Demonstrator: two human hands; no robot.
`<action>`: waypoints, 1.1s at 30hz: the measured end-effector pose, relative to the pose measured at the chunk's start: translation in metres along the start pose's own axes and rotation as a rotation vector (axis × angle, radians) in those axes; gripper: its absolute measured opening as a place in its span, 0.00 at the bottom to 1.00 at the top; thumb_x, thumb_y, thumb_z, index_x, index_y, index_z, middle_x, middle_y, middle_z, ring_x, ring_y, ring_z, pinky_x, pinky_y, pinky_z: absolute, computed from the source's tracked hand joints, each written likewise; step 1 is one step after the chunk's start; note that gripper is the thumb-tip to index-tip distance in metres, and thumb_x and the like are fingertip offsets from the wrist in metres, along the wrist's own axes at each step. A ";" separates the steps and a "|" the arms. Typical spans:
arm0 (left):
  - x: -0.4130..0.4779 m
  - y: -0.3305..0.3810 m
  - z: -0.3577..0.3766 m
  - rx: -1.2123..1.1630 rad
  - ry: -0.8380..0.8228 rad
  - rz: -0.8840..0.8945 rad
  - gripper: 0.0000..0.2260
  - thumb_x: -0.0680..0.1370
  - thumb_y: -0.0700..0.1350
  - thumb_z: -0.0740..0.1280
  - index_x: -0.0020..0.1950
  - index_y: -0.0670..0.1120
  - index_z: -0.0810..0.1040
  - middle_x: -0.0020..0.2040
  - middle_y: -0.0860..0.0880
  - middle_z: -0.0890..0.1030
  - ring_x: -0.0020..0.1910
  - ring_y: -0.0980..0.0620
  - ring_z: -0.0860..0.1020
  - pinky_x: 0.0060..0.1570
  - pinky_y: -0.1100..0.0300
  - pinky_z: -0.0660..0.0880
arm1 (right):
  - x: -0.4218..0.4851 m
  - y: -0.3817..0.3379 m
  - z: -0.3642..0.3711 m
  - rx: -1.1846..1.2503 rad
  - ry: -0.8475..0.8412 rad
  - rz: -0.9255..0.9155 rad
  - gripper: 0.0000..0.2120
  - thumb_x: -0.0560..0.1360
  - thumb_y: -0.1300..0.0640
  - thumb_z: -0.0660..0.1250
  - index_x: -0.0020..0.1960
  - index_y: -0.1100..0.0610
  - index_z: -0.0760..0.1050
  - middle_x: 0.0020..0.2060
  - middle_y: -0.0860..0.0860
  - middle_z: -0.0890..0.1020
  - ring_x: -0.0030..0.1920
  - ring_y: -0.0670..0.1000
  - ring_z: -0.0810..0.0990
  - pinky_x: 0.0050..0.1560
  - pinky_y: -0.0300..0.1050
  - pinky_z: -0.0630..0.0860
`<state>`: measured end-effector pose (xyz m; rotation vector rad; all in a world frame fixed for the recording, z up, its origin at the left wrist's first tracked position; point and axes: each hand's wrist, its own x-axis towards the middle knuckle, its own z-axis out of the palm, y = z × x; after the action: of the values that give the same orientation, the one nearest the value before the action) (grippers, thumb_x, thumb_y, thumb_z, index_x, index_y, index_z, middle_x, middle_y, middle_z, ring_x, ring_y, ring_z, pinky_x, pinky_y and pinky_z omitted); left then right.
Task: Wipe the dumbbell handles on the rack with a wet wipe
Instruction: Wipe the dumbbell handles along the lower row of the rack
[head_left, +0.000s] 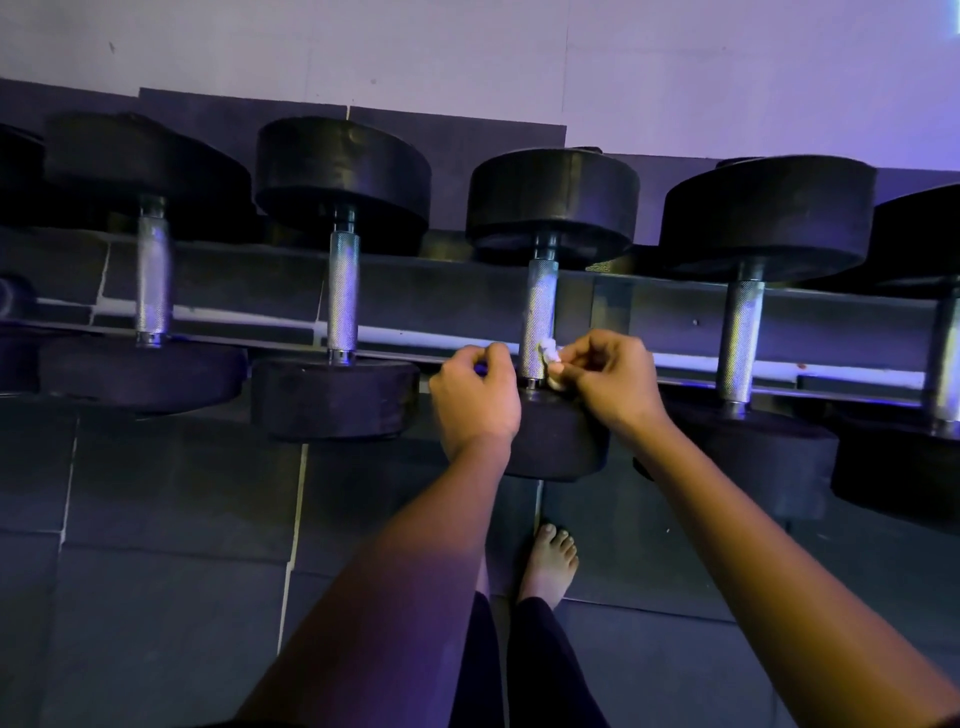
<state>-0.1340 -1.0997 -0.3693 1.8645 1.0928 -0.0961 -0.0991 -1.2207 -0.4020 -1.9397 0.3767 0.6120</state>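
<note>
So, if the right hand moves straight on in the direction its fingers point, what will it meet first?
Most likely the middle dumbbell handle: the right hand pinches the wet wipe right beside it, so the wipe would press on it first. Depth is hard to judge.

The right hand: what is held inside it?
A white wet wipe, pinched by the right hand against the middle dumbbell handle. Only a small crumpled part shows; the fingers cover the rest.
</note>
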 end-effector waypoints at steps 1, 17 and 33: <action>0.000 0.001 0.000 0.002 -0.002 -0.002 0.11 0.78 0.44 0.63 0.36 0.44 0.78 0.29 0.50 0.72 0.29 0.58 0.68 0.32 0.65 0.60 | 0.001 -0.001 -0.003 0.032 -0.003 0.008 0.10 0.71 0.69 0.72 0.37 0.56 0.77 0.33 0.55 0.82 0.32 0.48 0.79 0.35 0.39 0.77; 0.001 -0.003 0.001 0.003 -0.010 0.024 0.13 0.78 0.45 0.63 0.34 0.44 0.75 0.27 0.51 0.71 0.26 0.56 0.68 0.22 0.72 0.63 | 0.027 -0.028 0.009 0.170 0.165 -0.039 0.10 0.72 0.66 0.70 0.37 0.54 0.79 0.38 0.58 0.84 0.42 0.58 0.85 0.46 0.55 0.83; 0.000 -0.003 0.001 -0.016 -0.009 0.024 0.14 0.78 0.45 0.63 0.32 0.45 0.73 0.26 0.52 0.69 0.26 0.55 0.67 0.23 0.72 0.64 | 0.008 -0.022 0.015 0.016 0.208 -0.009 0.07 0.72 0.59 0.72 0.37 0.49 0.80 0.35 0.49 0.85 0.39 0.49 0.84 0.47 0.53 0.82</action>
<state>-0.1355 -1.0997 -0.3715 1.8607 1.0616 -0.0818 -0.0851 -1.1975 -0.3956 -1.9944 0.5008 0.4010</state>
